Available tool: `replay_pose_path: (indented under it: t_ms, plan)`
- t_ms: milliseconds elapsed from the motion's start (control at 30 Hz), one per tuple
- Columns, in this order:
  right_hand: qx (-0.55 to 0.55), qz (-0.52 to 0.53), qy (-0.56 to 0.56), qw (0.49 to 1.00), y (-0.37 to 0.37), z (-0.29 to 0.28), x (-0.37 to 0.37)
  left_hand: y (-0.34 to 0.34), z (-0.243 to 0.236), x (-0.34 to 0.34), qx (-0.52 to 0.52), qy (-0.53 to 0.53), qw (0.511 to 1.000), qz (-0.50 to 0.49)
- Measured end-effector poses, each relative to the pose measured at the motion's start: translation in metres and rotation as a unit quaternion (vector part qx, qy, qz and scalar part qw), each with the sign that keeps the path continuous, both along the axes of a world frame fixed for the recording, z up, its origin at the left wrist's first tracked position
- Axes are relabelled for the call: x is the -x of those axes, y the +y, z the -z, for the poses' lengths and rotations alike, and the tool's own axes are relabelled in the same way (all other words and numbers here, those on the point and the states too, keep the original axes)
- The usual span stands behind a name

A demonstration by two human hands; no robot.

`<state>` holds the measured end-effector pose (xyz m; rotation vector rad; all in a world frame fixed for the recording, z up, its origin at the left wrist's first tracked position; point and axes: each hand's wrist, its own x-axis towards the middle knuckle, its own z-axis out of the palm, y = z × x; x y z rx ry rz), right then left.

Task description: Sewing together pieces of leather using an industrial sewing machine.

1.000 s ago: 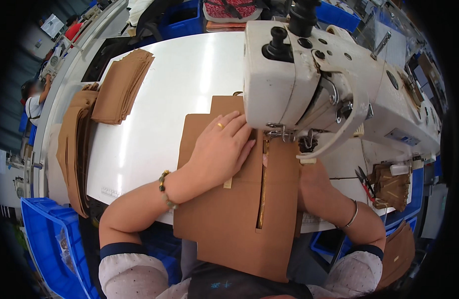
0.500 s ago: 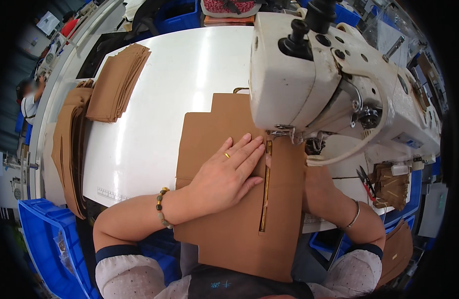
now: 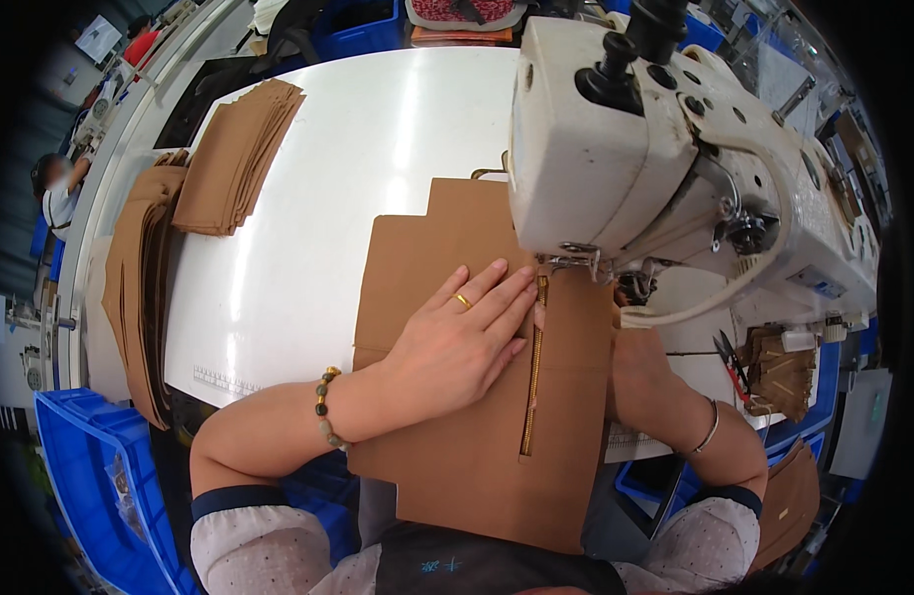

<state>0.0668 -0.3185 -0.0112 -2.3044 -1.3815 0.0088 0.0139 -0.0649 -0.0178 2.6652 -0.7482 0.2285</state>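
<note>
A brown panel, cut with stepped corners, lies on the white table with its near end over my lap. A long narrow slot in it shows a zipper with gold-coloured teeth. The far end of that zipper is close to the presser foot of a white sewing machine. My left hand rests flat on the panel just left of the zipper, fingers stretched out toward the presser foot. At the panel's right edge, under the machine arm, is my right hand; its fingers are hidden.
Stacked brown pieces lie at the far left, beside more folded ones. Black-and-red snips and small brown pieces are on the right. A blue bin stands at lower left. Another person sits far left.
The whole view has shifted slightly. Both hands and the panel keep nearly the same place beside the presser foot.
</note>
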Motion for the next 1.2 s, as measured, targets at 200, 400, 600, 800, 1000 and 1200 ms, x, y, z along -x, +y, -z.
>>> replay_pose_path:
  t_ms: [200, 400, 600, 800, 1000, 1200]
  plan:
    - [-0.007, 0.015, -0.006, 1.000, 0.0010, -0.0017, 0.0004, 0.0006, 0.0004, -0.0011, -0.005, -0.012, 1.000, 0.000]
    - [0.002, 0.005, -0.017, 1.000, -0.0003, 0.0000, -0.0005, 0.0020, 0.0010, -0.0022, -0.007, -0.019, 1.000, 0.006]
    - [-0.008, 0.009, -0.010, 1.000, -0.0004, -0.0008, -0.0005, 0.0036, 0.0023, -0.0033, 0.024, -0.015, 1.000, 0.012]
    - [-0.009, 0.002, -0.049, 0.999, 0.0015, 0.0016, -0.0009, 0.0064, 0.0037, -0.0044, 0.031, -0.010, 0.999, 0.028]
    - [-0.006, 0.002, -0.028, 1.000, -0.0004, 0.0025, -0.0001, 0.0077, 0.0016, -0.0065, 0.011, -0.020, 0.999, 0.034]
    - [0.012, 0.003, -0.049, 0.999, -0.0001, 0.0043, 0.0010, 0.0073, -0.0040, -0.0098, -0.007, -0.020, 0.999, 0.030]
